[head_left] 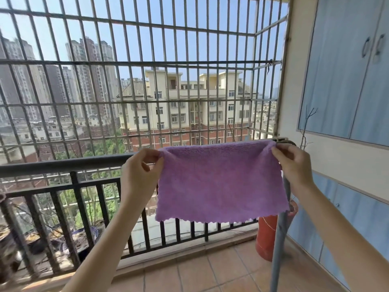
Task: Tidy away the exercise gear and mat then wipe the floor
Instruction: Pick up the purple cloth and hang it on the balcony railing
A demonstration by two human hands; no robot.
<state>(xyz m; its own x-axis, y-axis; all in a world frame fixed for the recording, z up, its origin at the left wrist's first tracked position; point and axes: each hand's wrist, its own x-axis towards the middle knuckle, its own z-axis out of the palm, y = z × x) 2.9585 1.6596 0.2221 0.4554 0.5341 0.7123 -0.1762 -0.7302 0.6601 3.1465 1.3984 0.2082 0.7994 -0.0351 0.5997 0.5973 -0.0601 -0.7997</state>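
Observation:
A purple fleece cloth [219, 182] hangs spread out flat in front of me on a balcony, its scalloped lower edge free. My left hand [141, 171] pinches its upper left corner and my right hand [292, 163] pinches its upper right corner. The cloth's top edge lies level with a dark handrail [63, 164] and seems to lie over it; whether it rests on the rail I cannot tell. No exercise gear or mat is in view.
A black balcony railing [77, 207] runs across below the handrail, with a metal window grille [147, 66] above. A grey pole [280, 239] stands at the right beside an orange pot [267, 237]. Blue cabinets [347, 70] line the right wall. The floor [189, 275] is terracotta tile.

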